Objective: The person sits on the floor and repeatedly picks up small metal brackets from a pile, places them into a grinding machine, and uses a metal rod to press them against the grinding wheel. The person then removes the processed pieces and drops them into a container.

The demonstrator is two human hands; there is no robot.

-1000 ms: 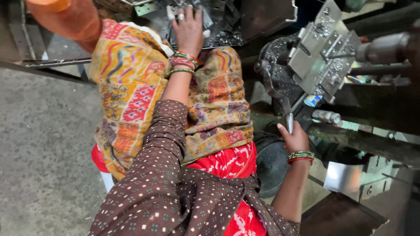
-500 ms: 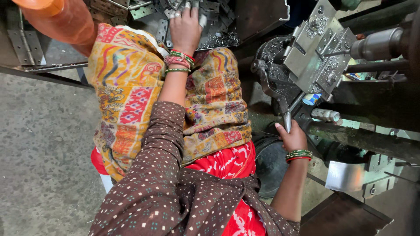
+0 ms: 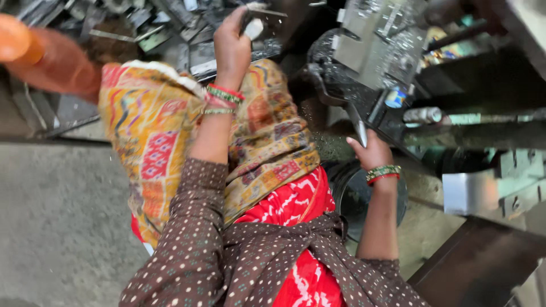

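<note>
My left hand (image 3: 232,45), top centre, pinches a flat metal blank (image 3: 263,20) above the scrap pile (image 3: 170,34); my right hand (image 3: 372,152), right of centre, wraps the press lever (image 3: 357,122) (blurry). The blank needs seating before any pull.

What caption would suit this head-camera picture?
Left hand lifts a small metal piece over scrap parts; right hand grips the press lever.

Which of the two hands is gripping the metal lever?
The right hand, low beside the machine, grips the lever. The left hand is raised, holding a flat metal piece.
</note>
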